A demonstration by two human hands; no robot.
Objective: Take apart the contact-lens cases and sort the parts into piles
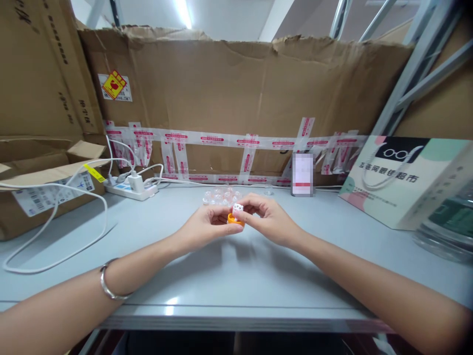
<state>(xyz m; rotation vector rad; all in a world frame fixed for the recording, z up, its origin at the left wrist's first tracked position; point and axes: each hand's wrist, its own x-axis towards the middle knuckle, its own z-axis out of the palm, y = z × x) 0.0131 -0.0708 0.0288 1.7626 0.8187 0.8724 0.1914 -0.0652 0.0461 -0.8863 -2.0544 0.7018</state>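
Observation:
Between the fingers of my left hand [205, 226] is a small orange ring-shaped piece [236, 223]. My right hand [271, 219] pinches a small white piece with dark openings [238, 209], held at the top of the orange piece. The two pieces appear to touch; whether they are joined I cannot tell. Both hands are held above the table, fingertips close together. Just behind them lies a clear plastic tray [212, 198] with several small round compartments, partly hidden by my hands.
A white power strip [133, 190] with plugs and a looping white cable [55, 268] lie at the left by an open cardboard box [48, 182]. A phone [302, 175] leans on the cardboard wall [221, 88]. At the right stand a paper bag [391, 192] and a clear plastic bottle [449, 231].

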